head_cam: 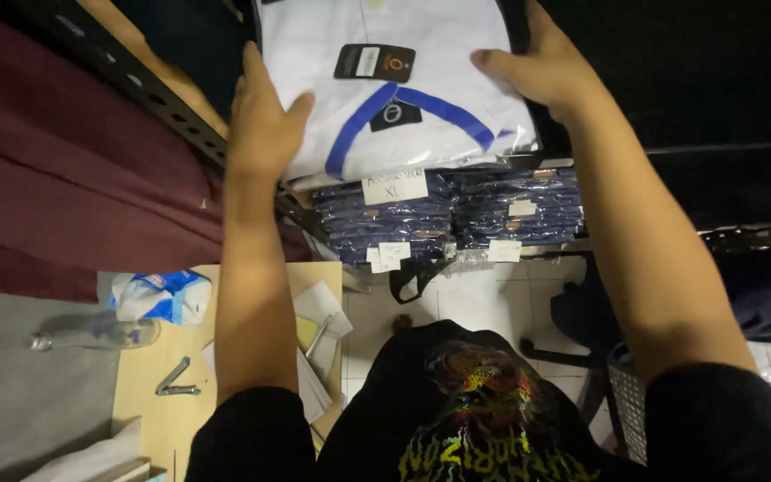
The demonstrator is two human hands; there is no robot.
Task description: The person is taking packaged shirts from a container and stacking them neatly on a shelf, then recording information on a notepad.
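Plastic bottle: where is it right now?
Head view, lower left: the plastic bottle lies on its side at the wooden table edge, below the blue-white packet.
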